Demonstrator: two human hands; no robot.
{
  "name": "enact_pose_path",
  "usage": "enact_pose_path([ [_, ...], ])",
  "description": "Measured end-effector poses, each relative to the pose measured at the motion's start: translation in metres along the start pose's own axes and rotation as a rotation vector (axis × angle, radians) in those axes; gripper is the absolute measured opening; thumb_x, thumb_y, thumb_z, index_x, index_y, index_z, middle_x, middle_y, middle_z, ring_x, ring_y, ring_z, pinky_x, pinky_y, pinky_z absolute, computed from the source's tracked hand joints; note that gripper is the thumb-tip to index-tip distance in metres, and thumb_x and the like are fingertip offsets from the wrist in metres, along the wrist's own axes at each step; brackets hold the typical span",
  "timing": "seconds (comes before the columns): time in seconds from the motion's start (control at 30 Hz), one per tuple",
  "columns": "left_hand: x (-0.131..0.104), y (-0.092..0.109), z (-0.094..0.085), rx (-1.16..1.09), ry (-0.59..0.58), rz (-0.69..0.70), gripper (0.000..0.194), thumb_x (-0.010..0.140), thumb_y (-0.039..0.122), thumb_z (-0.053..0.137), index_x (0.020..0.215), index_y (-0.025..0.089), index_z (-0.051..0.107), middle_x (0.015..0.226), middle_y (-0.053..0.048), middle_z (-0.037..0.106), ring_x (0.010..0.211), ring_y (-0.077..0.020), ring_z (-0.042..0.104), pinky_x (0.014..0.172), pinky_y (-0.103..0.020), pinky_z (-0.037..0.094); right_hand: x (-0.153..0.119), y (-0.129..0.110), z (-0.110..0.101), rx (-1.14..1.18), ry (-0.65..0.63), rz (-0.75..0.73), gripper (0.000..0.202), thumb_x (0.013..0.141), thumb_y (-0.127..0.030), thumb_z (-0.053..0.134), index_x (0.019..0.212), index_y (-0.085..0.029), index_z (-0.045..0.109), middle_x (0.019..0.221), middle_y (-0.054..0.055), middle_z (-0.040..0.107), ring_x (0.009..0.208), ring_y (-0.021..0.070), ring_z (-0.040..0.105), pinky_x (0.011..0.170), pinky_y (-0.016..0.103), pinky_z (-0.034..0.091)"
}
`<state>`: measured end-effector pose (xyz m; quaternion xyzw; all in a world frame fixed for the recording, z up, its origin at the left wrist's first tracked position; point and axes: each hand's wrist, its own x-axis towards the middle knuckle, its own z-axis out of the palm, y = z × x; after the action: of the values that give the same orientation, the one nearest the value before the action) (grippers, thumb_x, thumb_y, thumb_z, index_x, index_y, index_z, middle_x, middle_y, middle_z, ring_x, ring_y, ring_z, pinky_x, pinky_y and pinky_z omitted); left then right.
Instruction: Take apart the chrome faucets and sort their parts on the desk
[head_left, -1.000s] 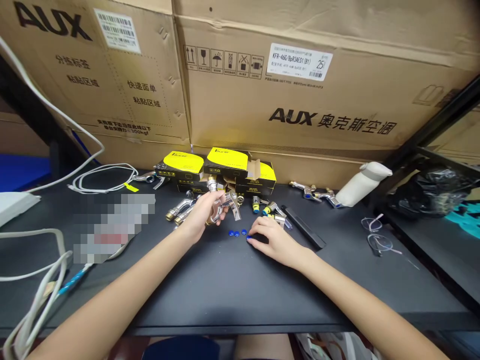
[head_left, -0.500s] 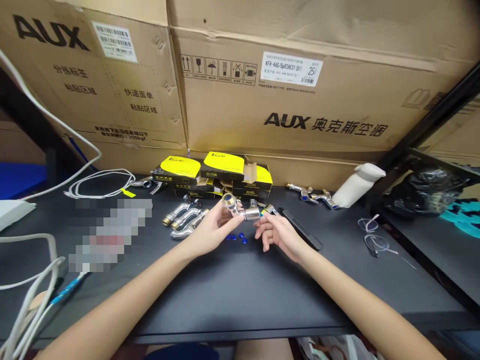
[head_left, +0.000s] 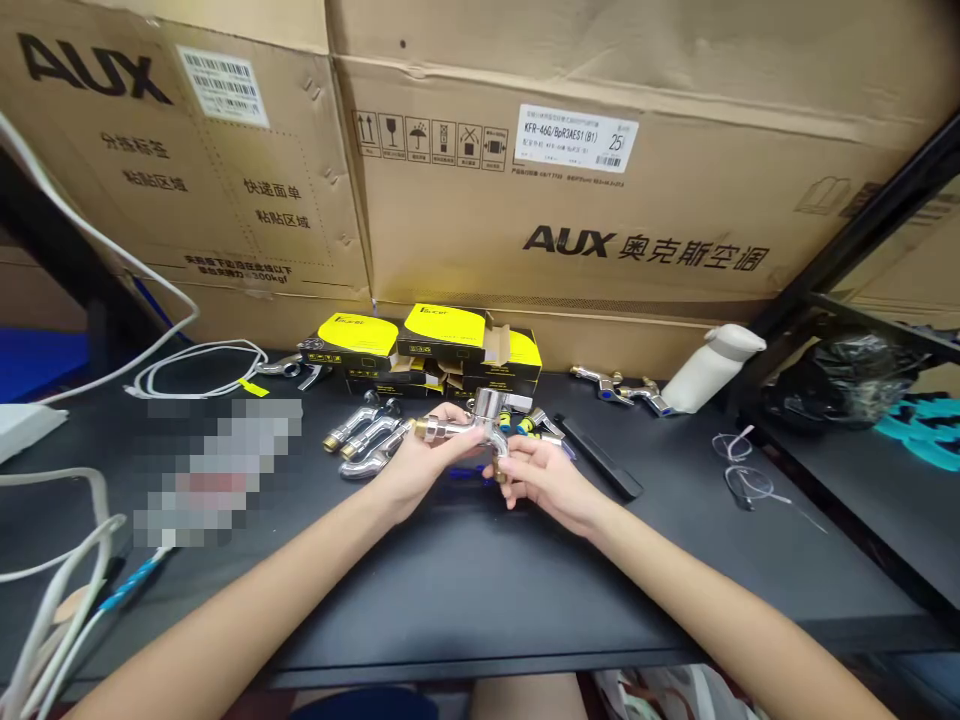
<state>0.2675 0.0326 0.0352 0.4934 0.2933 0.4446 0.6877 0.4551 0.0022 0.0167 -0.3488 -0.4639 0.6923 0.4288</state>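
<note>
A chrome faucet [head_left: 489, 405] is held up over the desk between both hands, its cylindrical top upright. My left hand [head_left: 424, 462] is closed around its body, near the brass-threaded end pointing left. My right hand [head_left: 551, 478] pinches the lower outlet end, which has a brass-coloured tip. Small blue caps [head_left: 471, 473] lie on the desk beneath the faucet, partly hidden by the hands. Several chrome faucet bodies [head_left: 369, 433] lie left of my left hand. Just behind my right hand are chrome parts with yellow-green pieces [head_left: 529, 421].
Black-and-yellow boxes [head_left: 446, 328] are stacked behind the hands, one with its flap open. A black bar [head_left: 600, 458] lies to the right. Farther right are more faucets [head_left: 604, 385], a white bottle [head_left: 712, 372] and glasses [head_left: 748, 482]. White cables [head_left: 199, 345] run along the left.
The faucet has been turned: its round opening faced me before, and now its cylindrical top stands upright. My right hand has shifted left and down onto the outlet end.
</note>
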Motion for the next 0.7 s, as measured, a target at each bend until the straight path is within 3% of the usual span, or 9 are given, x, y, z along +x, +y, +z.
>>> enact_pose_path([
  [0.1,-0.001,0.005,0.001,0.004,-0.006,-0.057,0.029,0.077,0.033,0.069,0.098,0.019,0.053,0.102,-0.007,0.069,0.095,-0.0231,0.067,0.081,-0.036,0.052,0.002,-0.002,-0.005,0.121,0.088,-0.021,0.022,0.075,-0.034,0.073,0.083,-0.015,0.064,0.075,0.000,0.065,0.053,0.0052,0.053,0.053,0.019,0.049],
  [0.27,0.000,0.007,0.001,0.129,-0.048,-0.097,0.041,0.075,0.035,0.071,0.108,0.018,0.053,0.101,-0.010,0.070,0.082,-0.0225,0.071,0.072,-0.032,0.055,0.004,-0.004,-0.011,0.135,0.188,-0.009,0.024,0.074,-0.034,0.074,0.089,-0.016,0.067,0.083,0.004,0.071,0.067,0.0090,0.065,0.057,0.017,0.051],
  [0.5,-0.002,0.005,0.004,0.217,-0.077,-0.097,0.035,0.077,0.040,0.068,0.100,0.017,0.054,0.091,-0.007,0.069,0.071,-0.0192,0.071,0.068,-0.031,0.058,-0.003,-0.004,-0.001,-0.220,0.277,-0.278,0.028,0.074,-0.040,0.072,0.085,-0.015,0.065,0.072,0.006,0.072,0.065,0.0196,0.069,0.066,0.036,0.059],
  [0.7,-0.004,0.004,0.005,0.190,-0.098,-0.133,0.034,0.078,0.041,0.067,0.099,0.018,0.053,0.090,-0.006,0.068,0.070,-0.0202,0.072,0.061,-0.029,0.058,-0.007,0.001,-0.012,-0.747,0.424,-0.606,0.020,0.075,-0.036,0.071,0.089,-0.021,0.068,0.085,0.006,0.072,0.074,0.0220,0.068,0.076,0.040,0.057],
])
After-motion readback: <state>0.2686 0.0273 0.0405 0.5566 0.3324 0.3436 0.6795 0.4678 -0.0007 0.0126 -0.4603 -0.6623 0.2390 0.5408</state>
